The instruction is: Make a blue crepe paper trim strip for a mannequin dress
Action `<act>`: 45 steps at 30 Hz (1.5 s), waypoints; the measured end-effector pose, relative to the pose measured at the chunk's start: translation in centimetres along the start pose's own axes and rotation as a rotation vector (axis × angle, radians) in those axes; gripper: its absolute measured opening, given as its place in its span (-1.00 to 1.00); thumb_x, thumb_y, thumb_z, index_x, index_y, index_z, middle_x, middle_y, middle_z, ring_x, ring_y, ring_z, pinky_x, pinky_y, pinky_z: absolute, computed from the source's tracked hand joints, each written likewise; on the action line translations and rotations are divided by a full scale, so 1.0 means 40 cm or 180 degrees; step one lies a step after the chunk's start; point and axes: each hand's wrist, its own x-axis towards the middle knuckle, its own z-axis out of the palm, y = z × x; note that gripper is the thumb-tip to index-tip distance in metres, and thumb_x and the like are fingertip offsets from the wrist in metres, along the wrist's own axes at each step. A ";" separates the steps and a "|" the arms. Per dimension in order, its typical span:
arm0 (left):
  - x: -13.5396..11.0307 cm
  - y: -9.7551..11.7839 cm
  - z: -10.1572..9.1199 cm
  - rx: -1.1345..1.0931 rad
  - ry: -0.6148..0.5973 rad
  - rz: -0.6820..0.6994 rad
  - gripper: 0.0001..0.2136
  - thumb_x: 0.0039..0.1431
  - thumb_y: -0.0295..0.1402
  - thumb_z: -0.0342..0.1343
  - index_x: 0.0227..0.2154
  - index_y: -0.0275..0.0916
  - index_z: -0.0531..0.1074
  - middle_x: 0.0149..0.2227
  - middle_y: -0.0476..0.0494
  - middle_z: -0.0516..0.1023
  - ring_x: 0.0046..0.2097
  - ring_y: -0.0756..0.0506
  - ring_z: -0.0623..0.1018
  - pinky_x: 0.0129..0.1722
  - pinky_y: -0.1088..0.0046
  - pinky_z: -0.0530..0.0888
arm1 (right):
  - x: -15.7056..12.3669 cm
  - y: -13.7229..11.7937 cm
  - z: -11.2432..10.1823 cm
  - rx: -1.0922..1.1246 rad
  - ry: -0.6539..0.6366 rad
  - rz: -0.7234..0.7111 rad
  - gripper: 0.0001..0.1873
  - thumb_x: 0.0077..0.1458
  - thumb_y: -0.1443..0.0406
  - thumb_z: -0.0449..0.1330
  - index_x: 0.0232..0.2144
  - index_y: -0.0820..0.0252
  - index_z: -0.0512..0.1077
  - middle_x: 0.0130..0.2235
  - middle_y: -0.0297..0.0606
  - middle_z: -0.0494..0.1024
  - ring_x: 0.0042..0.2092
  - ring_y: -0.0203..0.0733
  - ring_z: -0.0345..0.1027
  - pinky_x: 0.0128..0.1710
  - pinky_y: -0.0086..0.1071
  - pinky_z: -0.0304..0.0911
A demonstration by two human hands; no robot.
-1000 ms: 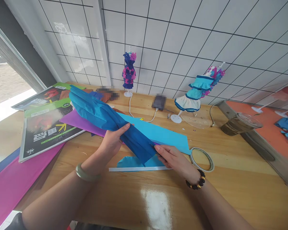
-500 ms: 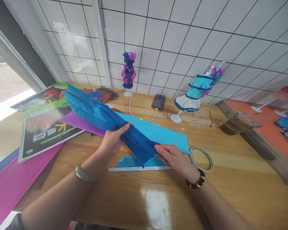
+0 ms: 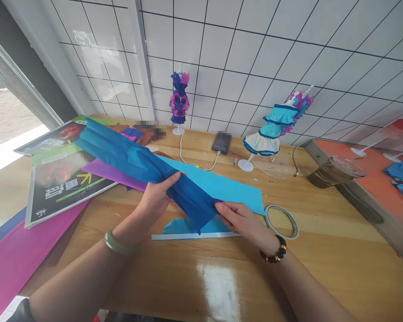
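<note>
A long, pleated sheet of deep blue crepe paper [image 3: 121, 154] stretches diagonally above the table, its far end fanned out toward the upper left. My left hand [image 3: 157, 194] pinches it near the middle, thumb on top and fingers underneath. At its lower right end, my right hand [image 3: 237, 217] grips the edge between thumb and fingers; a small purple bit shows by the fingertips, too little to identify. Below lies a piece of lighter blue paper [image 3: 177, 226] with a white strip [image 3: 174, 237] along its near edge. A bright turquoise sheet [image 3: 235, 185] rests behind my hands.
Beside my right hand lies a roll of tape [image 3: 297, 228]. Books [image 3: 50, 192] and magenta paper [image 3: 30, 255] cover the left side. Small dress forms in blue-pink [image 3: 180, 100] and turquoise-white [image 3: 272, 129] stand by the tiled wall. A lidded cup [image 3: 332, 172] is at right.
The fanned far end of the blue crepe paper has dropped slightly and shifted left, looking flatter. Both hands keep their grip in nearly the same place.
</note>
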 end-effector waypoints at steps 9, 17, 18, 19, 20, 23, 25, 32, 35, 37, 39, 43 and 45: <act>-0.007 -0.009 0.004 0.0066 -0.0052 -0.0043 -0.74 -0.15 -0.30 0.30 -0.34 -0.27 0.52 -0.26 -0.17 0.59 -0.19 -0.15 0.54 -0.22 0.39 0.50 | 0.003 0.003 0.006 0.0349 0.0003 0.0198 -0.49 0.00 -0.16 0.00 -0.46 0.18 0.23 -0.60 -0.48 0.16 -0.61 -0.45 -0.10 -0.64 -0.49 -0.17; -0.021 -0.021 0.017 -0.0006 -0.0085 -0.0085 -0.70 -0.21 -0.29 0.33 -0.35 -0.27 0.51 -0.28 -0.17 0.61 -0.15 -0.18 0.54 -0.18 0.35 0.49 | 0.003 0.003 0.010 0.0394 0.0057 0.0381 -0.44 -0.03 -0.17 0.02 -0.30 0.19 0.27 -0.59 -0.50 0.17 -0.62 -0.46 -0.07 -0.66 -0.52 -0.15; -0.021 -0.022 0.018 -0.0023 -0.0099 -0.0083 -0.70 -0.20 -0.30 0.33 -0.34 -0.26 0.51 -0.28 -0.17 0.60 -0.14 -0.18 0.53 -0.18 0.35 0.49 | 0.003 0.002 0.011 0.0399 0.0055 0.0366 -0.45 -0.04 -0.17 0.02 -0.32 0.19 0.27 -0.59 -0.51 0.17 -0.61 -0.46 -0.06 -0.66 -0.52 -0.15; -0.022 -0.024 0.017 -0.0036 -0.0111 -0.0074 -0.70 -0.20 -0.30 0.32 -0.33 -0.26 0.51 -0.27 -0.17 0.60 -0.14 -0.18 0.53 -0.17 0.35 0.49 | 0.003 0.001 0.012 0.0408 0.0048 0.0354 -0.45 -0.04 -0.17 0.03 -0.33 0.19 0.26 -0.59 -0.51 0.16 -0.61 -0.46 -0.05 -0.66 -0.52 -0.15; -0.022 -0.025 0.016 -0.0041 -0.0118 -0.0068 -0.70 -0.19 -0.31 0.32 -0.32 -0.27 0.51 -0.26 -0.18 0.60 -0.13 -0.18 0.53 -0.16 0.35 0.48 | 0.003 0.000 0.013 0.0421 0.0034 0.0349 -0.46 -0.04 -0.17 0.03 -0.34 0.19 0.26 -0.59 -0.51 0.15 -0.61 -0.46 -0.05 -0.65 -0.52 -0.14; -0.021 -0.027 0.013 -0.0017 -0.0086 -0.0079 -0.71 -0.17 -0.30 0.32 -0.32 -0.28 0.51 -0.24 -0.19 0.59 -0.12 -0.18 0.52 -0.15 0.35 0.48 | 0.003 -0.001 0.014 0.0466 0.0001 0.0361 -0.47 -0.03 -0.16 0.03 -0.32 0.19 0.25 -0.60 -0.52 0.13 -0.60 -0.46 -0.06 -0.64 -0.52 -0.14; -0.020 -0.028 0.012 0.0004 -0.0071 -0.0098 -0.71 -0.17 -0.30 0.31 -0.33 -0.28 0.51 -0.24 -0.20 0.59 -0.12 -0.19 0.52 -0.15 0.34 0.47 | 0.004 0.001 0.014 0.0489 -0.0012 0.0356 -0.47 -0.02 -0.15 0.03 -0.30 0.19 0.25 -0.60 -0.53 0.12 -0.60 -0.46 -0.06 -0.64 -0.51 -0.14; -0.021 -0.029 0.016 0.0008 -0.0100 -0.0082 -0.71 -0.17 -0.31 0.31 -0.33 -0.28 0.50 -0.26 -0.20 0.60 -0.13 -0.20 0.52 -0.18 0.32 0.48 | 0.005 0.002 0.013 0.0533 -0.0032 0.0232 -0.49 -0.01 -0.14 0.04 -0.34 0.20 0.26 -0.58 -0.53 0.07 -0.59 -0.46 -0.10 -0.64 -0.51 -0.18; -0.020 -0.029 0.016 0.0018 -0.0100 -0.0093 -0.71 -0.17 -0.30 0.31 -0.33 -0.28 0.50 -0.26 -0.20 0.59 -0.14 -0.20 0.53 -0.20 0.34 0.48 | 0.003 0.000 0.012 0.0505 -0.0034 0.0202 -0.50 0.00 -0.13 0.04 -0.34 0.21 0.26 -0.58 -0.52 0.05 -0.59 -0.46 -0.11 -0.64 -0.51 -0.20; -0.019 -0.030 0.015 0.0010 -0.0092 -0.0081 -0.71 -0.17 -0.30 0.32 -0.33 -0.29 0.49 -0.26 -0.20 0.59 -0.15 -0.19 0.53 -0.20 0.34 0.48 | 0.002 -0.001 0.011 0.0489 -0.0020 0.0233 -0.49 -0.01 -0.13 0.04 -0.34 0.20 0.27 -0.58 -0.52 0.05 -0.59 -0.46 -0.12 -0.64 -0.51 -0.20; -0.019 -0.030 0.014 0.0001 -0.0100 -0.0077 -0.70 -0.17 -0.31 0.31 -0.32 -0.29 0.49 -0.27 -0.20 0.59 -0.16 -0.18 0.52 -0.21 0.34 0.48 | 0.001 -0.001 0.011 0.0488 -0.0016 0.0271 -0.49 -0.02 -0.14 0.04 -0.34 0.20 0.27 -0.58 -0.52 0.05 -0.59 -0.47 -0.13 -0.65 -0.51 -0.21; -0.020 -0.033 0.013 -0.0016 -0.0120 -0.0082 -0.71 -0.14 -0.31 0.30 -0.30 -0.29 0.48 -0.26 -0.21 0.59 -0.15 -0.17 0.52 -0.20 0.33 0.48 | 0.002 0.002 0.010 0.0497 0.0006 0.0238 -0.50 0.00 -0.13 0.04 -0.32 0.20 0.28 -0.58 -0.51 0.06 -0.59 -0.46 -0.14 -0.65 -0.52 -0.22; -0.021 -0.033 0.012 -0.0005 -0.0118 -0.0100 -0.71 -0.14 -0.31 0.30 -0.31 -0.29 0.49 -0.25 -0.22 0.59 -0.15 -0.18 0.52 -0.19 0.32 0.47 | 0.003 0.003 0.010 0.0481 0.0019 0.0223 -0.50 0.01 -0.12 0.03 -0.31 0.19 0.28 -0.58 -0.51 0.06 -0.59 -0.46 -0.14 -0.65 -0.52 -0.22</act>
